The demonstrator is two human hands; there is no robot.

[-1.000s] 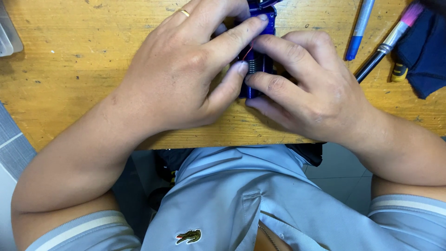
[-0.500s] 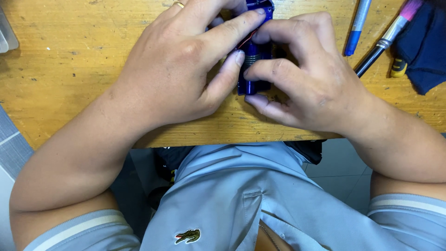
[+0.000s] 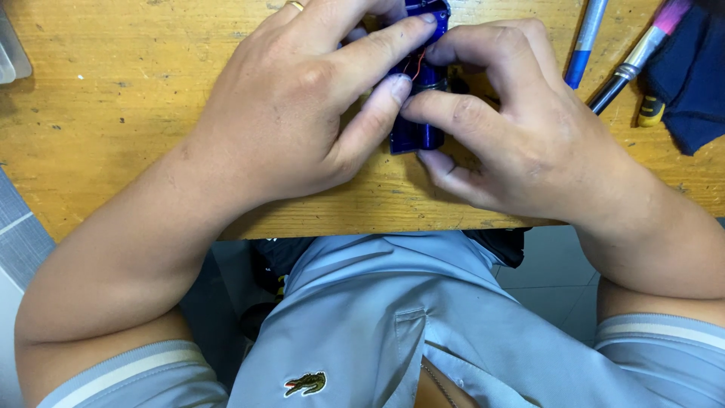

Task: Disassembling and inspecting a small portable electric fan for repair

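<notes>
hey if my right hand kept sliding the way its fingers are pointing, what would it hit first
The right hand points leftward across the small blue part, so it would probably meet the left hand's fingers first; they already touch over that part. Depth is hard to judge.

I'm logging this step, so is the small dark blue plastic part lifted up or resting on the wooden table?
Cannot tell. Both the left hand and right hand grip the small dark blue plastic part, hiding its underside over the wooden table.

One head-worn camera looks steeply down, close over the hands (image 3: 423, 113) at the surface's (image 3: 113, 113) near edge.
</notes>
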